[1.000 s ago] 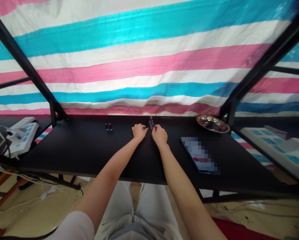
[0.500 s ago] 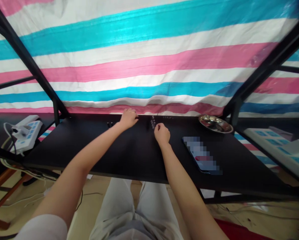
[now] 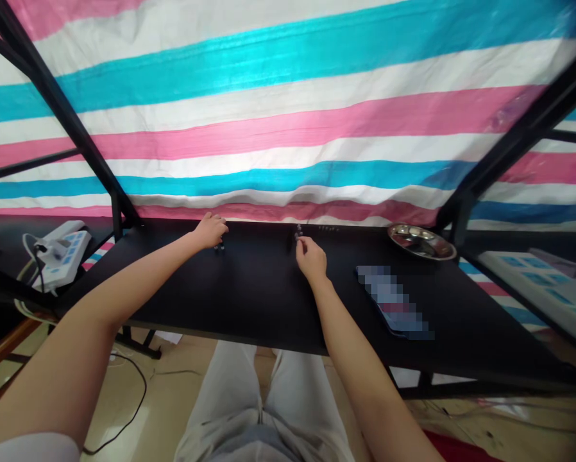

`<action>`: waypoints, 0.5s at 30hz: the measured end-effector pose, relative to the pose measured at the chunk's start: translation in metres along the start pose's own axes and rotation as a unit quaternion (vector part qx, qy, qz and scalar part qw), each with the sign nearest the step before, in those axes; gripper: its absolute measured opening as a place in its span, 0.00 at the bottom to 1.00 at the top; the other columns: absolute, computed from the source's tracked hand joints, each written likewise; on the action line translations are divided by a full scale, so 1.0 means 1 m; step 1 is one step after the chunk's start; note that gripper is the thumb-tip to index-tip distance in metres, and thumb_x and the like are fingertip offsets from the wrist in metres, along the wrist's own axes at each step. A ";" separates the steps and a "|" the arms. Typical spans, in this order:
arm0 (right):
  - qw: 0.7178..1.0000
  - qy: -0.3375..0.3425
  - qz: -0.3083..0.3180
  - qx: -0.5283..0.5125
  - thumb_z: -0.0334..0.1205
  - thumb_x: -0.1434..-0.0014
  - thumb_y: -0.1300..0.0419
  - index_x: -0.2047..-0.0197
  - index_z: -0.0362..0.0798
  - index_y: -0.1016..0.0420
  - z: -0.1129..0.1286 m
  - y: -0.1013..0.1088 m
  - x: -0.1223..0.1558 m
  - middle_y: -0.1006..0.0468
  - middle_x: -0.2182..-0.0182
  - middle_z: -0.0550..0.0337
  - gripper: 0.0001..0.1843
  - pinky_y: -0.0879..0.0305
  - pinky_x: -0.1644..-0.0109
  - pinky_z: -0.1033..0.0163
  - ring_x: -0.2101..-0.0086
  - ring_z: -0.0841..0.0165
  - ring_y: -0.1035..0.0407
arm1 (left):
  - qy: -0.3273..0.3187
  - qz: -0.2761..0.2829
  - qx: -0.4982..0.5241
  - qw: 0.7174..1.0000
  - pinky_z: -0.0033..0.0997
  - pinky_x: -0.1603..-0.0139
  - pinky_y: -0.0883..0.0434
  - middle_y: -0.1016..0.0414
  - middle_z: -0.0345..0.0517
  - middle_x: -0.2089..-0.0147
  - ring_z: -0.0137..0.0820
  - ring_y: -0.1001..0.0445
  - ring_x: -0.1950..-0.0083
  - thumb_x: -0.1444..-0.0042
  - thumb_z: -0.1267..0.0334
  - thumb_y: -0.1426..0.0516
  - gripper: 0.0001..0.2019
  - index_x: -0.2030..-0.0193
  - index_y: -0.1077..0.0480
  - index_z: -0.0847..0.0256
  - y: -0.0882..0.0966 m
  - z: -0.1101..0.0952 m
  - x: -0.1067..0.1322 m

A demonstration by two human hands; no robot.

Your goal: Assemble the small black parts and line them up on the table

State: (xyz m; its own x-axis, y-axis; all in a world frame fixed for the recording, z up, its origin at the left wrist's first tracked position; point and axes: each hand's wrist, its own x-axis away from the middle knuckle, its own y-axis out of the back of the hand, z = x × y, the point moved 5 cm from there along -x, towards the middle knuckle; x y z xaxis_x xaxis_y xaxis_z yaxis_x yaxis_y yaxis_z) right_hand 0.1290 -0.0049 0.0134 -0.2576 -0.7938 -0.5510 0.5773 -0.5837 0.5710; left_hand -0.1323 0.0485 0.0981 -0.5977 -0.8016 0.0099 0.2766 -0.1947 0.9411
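Note:
My left hand (image 3: 211,230) is over two small dark pieces with shiny ends (image 3: 219,246) on the black table (image 3: 259,295). Its fingers are bent and slightly apart, and I see nothing held in them; whether they touch the pieces is unclear. My right hand (image 3: 312,258) is closed, thumb and forefinger together at the near end of a short row of small shiny pieces (image 3: 298,230). What the pinch holds, if anything, is too small to make out. The hand hides part of that row.
Tiny pieces (image 3: 328,228) lie along the back edge. A shiny metal dish (image 3: 421,242) stands at the back right, with a blurred-out phone (image 3: 394,305) nearer me. A white power strip (image 3: 65,260) is at the left. A striped sheet (image 3: 288,147) hangs behind, between black frame bars.
My left hand has moved left along the table to the two dark pieces. My right hand stays by the row, now covering more of its near end. The view has shifted slightly.

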 end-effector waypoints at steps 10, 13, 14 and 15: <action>0.998 0.050 -0.036 -0.034 0.44 0.41 0.55 0.59 0.45 0.28 0.006 0.004 0.001 0.23 0.66 0.52 0.18 0.35 0.62 0.61 0.68 0.65 0.29 | 0.004 0.010 -0.001 1.000 0.38 0.54 0.48 0.28 0.51 0.57 0.40 0.36 0.52 0.53 0.68 0.42 0.08 0.64 0.26 0.59 -0.013 0.006 -0.003; 0.997 0.058 -0.041 -0.042 0.45 0.41 0.54 0.59 0.45 0.28 0.007 0.004 0.001 0.23 0.66 0.52 0.17 0.35 0.62 0.61 0.69 0.65 0.29 | 0.000 0.007 0.000 1.000 0.38 0.54 0.48 0.27 0.51 0.59 0.40 0.36 0.53 0.53 0.69 0.42 0.07 0.66 0.26 0.60 -0.015 0.007 -0.004; 0.996 0.061 -0.043 -0.044 0.44 0.42 0.54 0.59 0.46 0.28 0.007 0.005 0.001 0.23 0.66 0.52 0.17 0.35 0.62 0.61 0.69 0.65 0.29 | -0.001 0.003 0.002 1.000 0.38 0.54 0.48 0.27 0.51 0.59 0.40 0.35 0.53 0.54 0.69 0.42 0.07 0.66 0.26 0.60 -0.015 0.008 -0.004; 0.996 0.063 -0.044 -0.045 0.44 0.42 0.54 0.59 0.46 0.28 0.007 0.005 0.001 0.23 0.66 0.52 0.17 0.35 0.62 0.61 0.69 0.65 0.29 | -0.002 0.000 0.003 1.000 0.38 0.54 0.48 0.27 0.51 0.59 0.40 0.35 0.53 0.53 0.69 0.42 0.07 0.66 0.26 0.60 -0.015 0.008 -0.004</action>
State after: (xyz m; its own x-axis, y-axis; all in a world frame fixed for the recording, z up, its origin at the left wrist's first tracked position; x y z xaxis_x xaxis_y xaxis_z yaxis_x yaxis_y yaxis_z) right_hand 0.1256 -0.0099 0.0197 -0.2149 -0.7090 -0.6717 0.6251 -0.6283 0.4631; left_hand -0.1399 0.0593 0.0861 -0.6013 -0.7990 0.0107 0.2711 -0.1914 0.9433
